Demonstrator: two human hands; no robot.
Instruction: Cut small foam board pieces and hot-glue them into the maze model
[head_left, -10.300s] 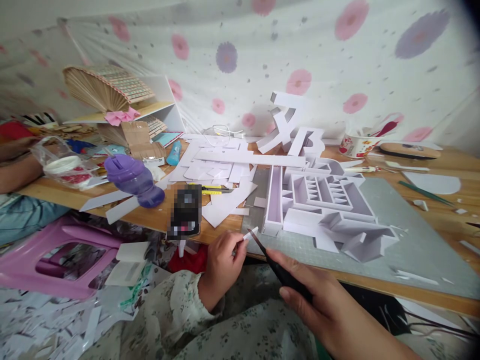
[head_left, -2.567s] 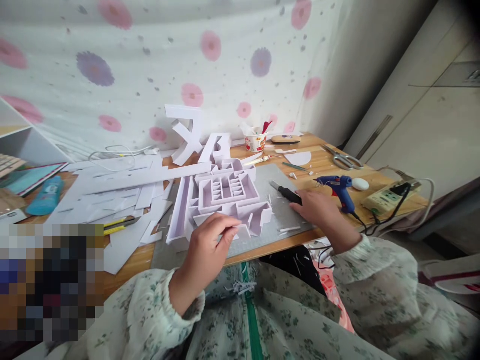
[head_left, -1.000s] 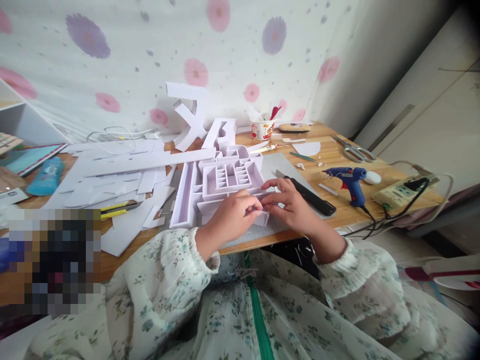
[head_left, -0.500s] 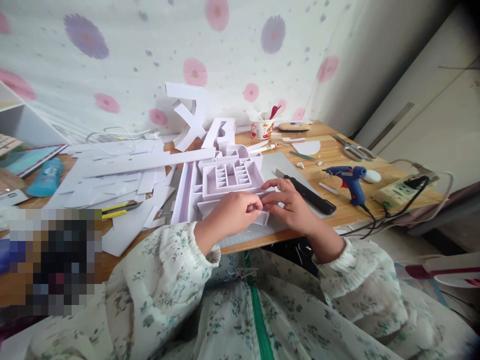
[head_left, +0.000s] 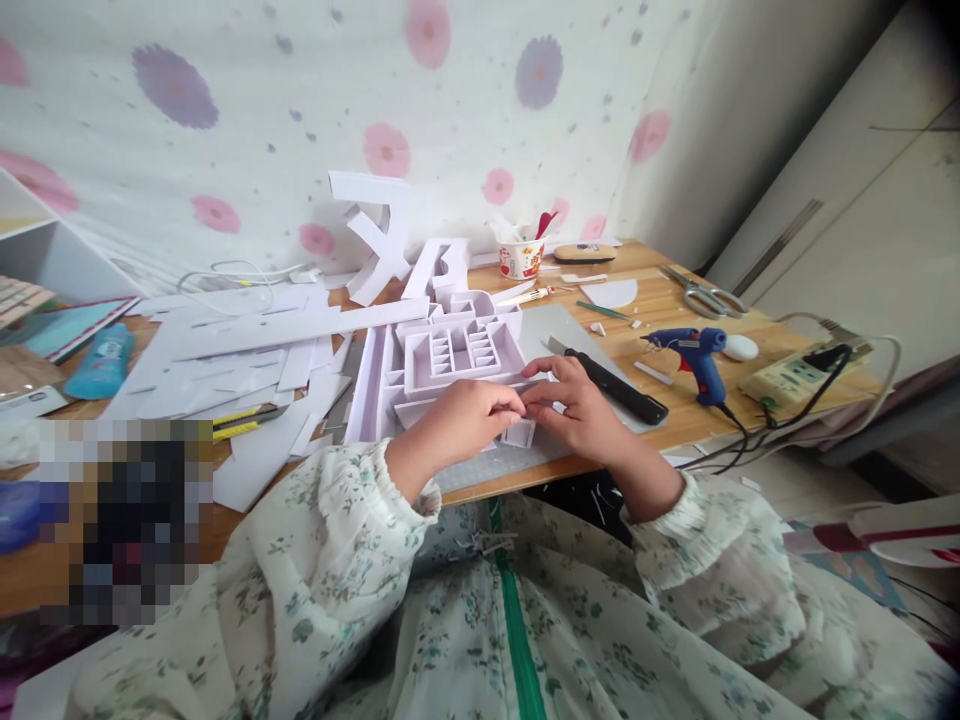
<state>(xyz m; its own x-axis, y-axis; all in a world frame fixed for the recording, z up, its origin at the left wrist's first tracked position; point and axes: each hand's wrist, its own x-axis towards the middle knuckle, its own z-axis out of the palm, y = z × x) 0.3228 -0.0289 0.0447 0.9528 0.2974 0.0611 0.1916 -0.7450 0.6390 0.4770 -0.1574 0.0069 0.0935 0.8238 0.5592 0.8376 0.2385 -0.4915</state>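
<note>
Foam-board model (head_left: 457, 352), boxy white cells, pinched by both hands (head_left: 525, 408)

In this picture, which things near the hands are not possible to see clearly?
Head view only:
- Small piece pinched between left hand and right hand: fingers cover it.
- Near edge of the white foam-board model: hidden behind both hands.
- Item at lower left: pixelated blur.
- Contents of the cup: too small.
- Blue bottle: label unreadable.
</note>
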